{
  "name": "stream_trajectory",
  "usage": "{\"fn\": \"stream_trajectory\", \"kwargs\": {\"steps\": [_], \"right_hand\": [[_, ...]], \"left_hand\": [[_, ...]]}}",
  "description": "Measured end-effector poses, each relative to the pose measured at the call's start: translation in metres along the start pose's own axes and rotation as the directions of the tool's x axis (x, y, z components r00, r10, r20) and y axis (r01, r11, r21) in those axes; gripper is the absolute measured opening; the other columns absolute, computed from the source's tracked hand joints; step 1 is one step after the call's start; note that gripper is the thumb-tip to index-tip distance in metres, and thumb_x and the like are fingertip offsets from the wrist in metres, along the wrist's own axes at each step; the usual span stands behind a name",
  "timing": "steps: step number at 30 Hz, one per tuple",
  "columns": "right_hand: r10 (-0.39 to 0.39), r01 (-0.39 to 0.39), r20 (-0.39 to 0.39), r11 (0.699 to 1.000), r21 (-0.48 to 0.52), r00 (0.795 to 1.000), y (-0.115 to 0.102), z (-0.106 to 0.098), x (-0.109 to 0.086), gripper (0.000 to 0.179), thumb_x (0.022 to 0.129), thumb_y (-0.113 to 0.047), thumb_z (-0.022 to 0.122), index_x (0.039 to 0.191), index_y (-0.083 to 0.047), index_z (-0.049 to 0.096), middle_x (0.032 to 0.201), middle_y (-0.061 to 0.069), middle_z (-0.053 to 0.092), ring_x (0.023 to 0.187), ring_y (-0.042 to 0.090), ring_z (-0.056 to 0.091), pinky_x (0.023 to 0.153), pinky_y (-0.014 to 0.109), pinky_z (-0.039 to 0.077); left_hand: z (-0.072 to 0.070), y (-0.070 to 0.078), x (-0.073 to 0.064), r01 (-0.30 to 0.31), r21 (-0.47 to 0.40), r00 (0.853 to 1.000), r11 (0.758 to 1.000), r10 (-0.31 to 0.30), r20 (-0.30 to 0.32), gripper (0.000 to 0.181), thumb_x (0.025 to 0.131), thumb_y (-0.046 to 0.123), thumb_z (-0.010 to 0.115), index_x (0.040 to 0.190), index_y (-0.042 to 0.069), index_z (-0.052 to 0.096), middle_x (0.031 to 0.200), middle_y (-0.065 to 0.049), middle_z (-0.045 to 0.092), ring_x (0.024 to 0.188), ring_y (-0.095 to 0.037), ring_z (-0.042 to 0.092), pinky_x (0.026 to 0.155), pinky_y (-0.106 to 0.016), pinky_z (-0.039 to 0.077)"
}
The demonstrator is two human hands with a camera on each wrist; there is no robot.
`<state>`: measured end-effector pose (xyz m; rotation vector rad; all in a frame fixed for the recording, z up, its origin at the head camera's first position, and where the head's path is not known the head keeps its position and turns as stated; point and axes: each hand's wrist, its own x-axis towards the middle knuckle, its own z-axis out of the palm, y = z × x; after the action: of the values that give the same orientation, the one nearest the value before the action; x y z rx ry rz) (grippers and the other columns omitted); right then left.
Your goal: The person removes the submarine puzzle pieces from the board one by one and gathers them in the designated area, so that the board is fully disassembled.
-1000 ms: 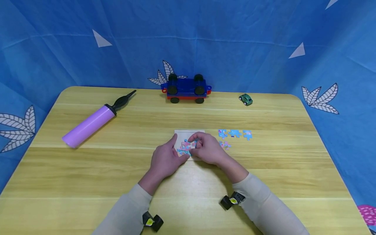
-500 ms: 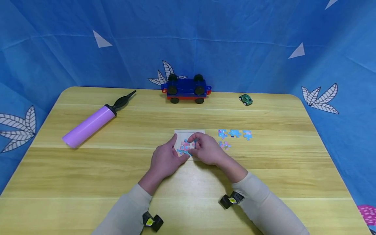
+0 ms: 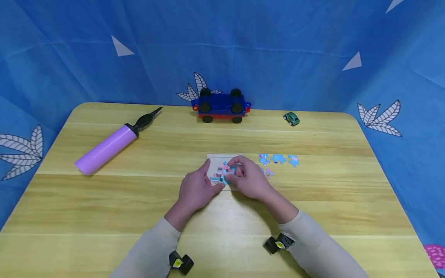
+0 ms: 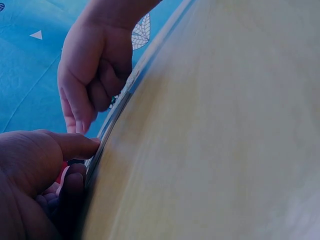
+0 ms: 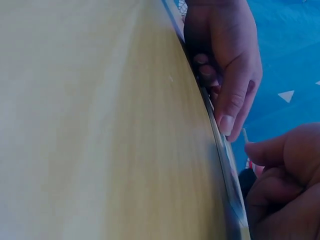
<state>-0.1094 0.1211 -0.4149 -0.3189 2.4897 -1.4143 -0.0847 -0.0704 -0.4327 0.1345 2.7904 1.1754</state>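
Note:
In the head view, a white puzzle board [image 3: 213, 160] lies on the table with a few joined pieces on it. My left hand [image 3: 196, 189] holds the board's near left corner, thumb along the front and index finger up the left side. In the left wrist view, the left thumb rests right at the board's edge. My right hand [image 3: 250, 177] pinches a pink and blue puzzle piece [image 3: 225, 168] over the board with thumb and index finger, beside a blue piece [image 3: 216, 180] at the near edge. The right hand covers the board's right part.
Several loose puzzle pieces [image 3: 278, 158] lie right of the board, one pinkish piece [image 3: 267, 172] partly behind the right hand. A purple hand pump [image 3: 107, 150] lies at left. At the back are a blue and red toy vehicle [image 3: 221, 104] on its side and a small green toy car [image 3: 291, 118].
The pink piece has shifted away and to the right and now looks tilted above the blue piece. My right hand and wrist have moved slightly right; the left hand stays in place.

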Motion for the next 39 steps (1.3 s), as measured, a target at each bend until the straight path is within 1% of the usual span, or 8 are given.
{"fn": "stream_trajectory", "kwargs": {"steps": [5, 9, 15, 20, 27, 32, 33, 39], "right_hand": [[-0.004, 0.006, -0.028, 0.998, 0.057, 1.0, 0.005, -0.007, -0.011, 0.024, 0.094, -0.011, 0.071, 0.115, -0.008, 0.061, 0.061, -0.002, 0.036, 0.05, 0.015, 0.035, 0.054, 0.03, 0.034], [0.001, 0.004, -0.042, 0.995, 0.103, 0.999, 0.008, -0.013, -0.021, 0.025, 0.093, -0.012, 0.072, 0.115, -0.008, 0.061, 0.062, -0.002, 0.032, 0.052, 0.015, 0.032, 0.055, 0.03, 0.034], [0.002, 0.007, -0.066, 0.992, 0.123, 0.998, 0.014, -0.026, -0.034, 0.024, 0.093, -0.011, 0.072, 0.114, -0.011, 0.061, 0.064, -0.002, 0.032, 0.054, 0.015, 0.032, 0.059, 0.03, 0.035], [-0.011, 0.02, -0.081, 0.993, 0.117, 0.997, 0.021, -0.039, -0.042, 0.024, 0.093, -0.012, 0.072, 0.114, -0.009, 0.061, 0.065, -0.001, 0.03, 0.055, 0.014, 0.032, 0.06, 0.03, 0.035], [-0.008, 0.019, -0.092, 0.993, 0.115, 0.996, 0.034, -0.059, -0.053, 0.026, 0.093, -0.011, 0.073, 0.114, -0.005, 0.06, 0.065, 0.0, 0.029, 0.055, 0.012, 0.031, 0.058, 0.028, 0.034], [-0.019, 0.026, -0.097, 0.997, 0.079, 0.995, 0.043, -0.074, -0.057, 0.026, 0.093, -0.01, 0.072, 0.115, -0.004, 0.059, 0.065, -0.001, 0.028, 0.055, 0.012, 0.03, 0.06, 0.028, 0.034], [-0.02, 0.027, -0.097, 0.997, 0.071, 0.995, 0.045, -0.077, -0.057, 0.027, 0.093, -0.01, 0.072, 0.115, -0.004, 0.059, 0.064, -0.001, 0.028, 0.055, 0.012, 0.03, 0.062, 0.028, 0.035], [-0.002, 0.004, -0.095, 1.0, 0.029, 0.995, 0.056, -0.092, -0.059, 0.029, 0.092, -0.01, 0.073, 0.117, -0.002, 0.058, 0.063, -0.002, 0.028, 0.054, 0.012, 0.029, 0.064, 0.028, 0.036]], "left_hand": [[0.0, 0.001, 0.0, 0.001, 0.004, 1.0, 1.0, -0.001, 0.002, 0.088, 0.081, 0.035, 0.083, 0.15, -0.001, 0.042, 0.061, 0.007, 0.054, 0.053, -0.01, 0.051, 0.051, -0.032, 0.04], [0.0, 0.001, 0.0, 0.007, 0.007, 1.0, 1.0, -0.007, 0.004, 0.088, 0.081, 0.035, 0.083, 0.15, -0.001, 0.042, 0.062, 0.007, 0.054, 0.054, -0.01, 0.051, 0.051, -0.032, 0.04], [-0.003, 0.003, 0.0, 0.012, 0.007, 1.0, 1.0, -0.012, 0.007, 0.088, 0.081, 0.034, 0.082, 0.151, 0.0, 0.041, 0.062, 0.007, 0.054, 0.055, -0.01, 0.052, 0.052, -0.032, 0.04], [-0.002, 0.004, 0.0, 0.016, 0.009, 1.0, 1.0, -0.016, 0.005, 0.087, 0.081, 0.034, 0.082, 0.151, -0.001, 0.041, 0.061, 0.007, 0.053, 0.054, -0.01, 0.05, 0.051, -0.031, 0.038], [-0.002, 0.005, 0.0, 0.03, 0.009, 1.0, 0.999, -0.03, 0.003, 0.088, 0.081, 0.033, 0.082, 0.151, 0.0, 0.042, 0.06, 0.006, 0.053, 0.053, -0.011, 0.05, 0.051, -0.032, 0.038], [-0.002, 0.005, 0.0, 0.041, 0.006, 0.999, 0.999, -0.041, 0.009, 0.089, 0.081, 0.034, 0.083, 0.151, 0.0, 0.04, 0.061, 0.005, 0.053, 0.054, -0.011, 0.05, 0.052, -0.032, 0.038], [-0.002, 0.005, 0.0, 0.041, 0.005, 0.999, 0.999, -0.041, 0.01, 0.089, 0.081, 0.034, 0.083, 0.151, 0.0, 0.04, 0.061, 0.005, 0.053, 0.054, -0.011, 0.05, 0.052, -0.032, 0.038], [-0.002, 0.004, -0.001, 0.046, 0.002, 0.999, 0.999, -0.046, 0.014, 0.089, 0.081, 0.035, 0.082, 0.152, 0.001, 0.04, 0.061, 0.005, 0.053, 0.053, -0.012, 0.049, 0.052, -0.032, 0.038]]}}
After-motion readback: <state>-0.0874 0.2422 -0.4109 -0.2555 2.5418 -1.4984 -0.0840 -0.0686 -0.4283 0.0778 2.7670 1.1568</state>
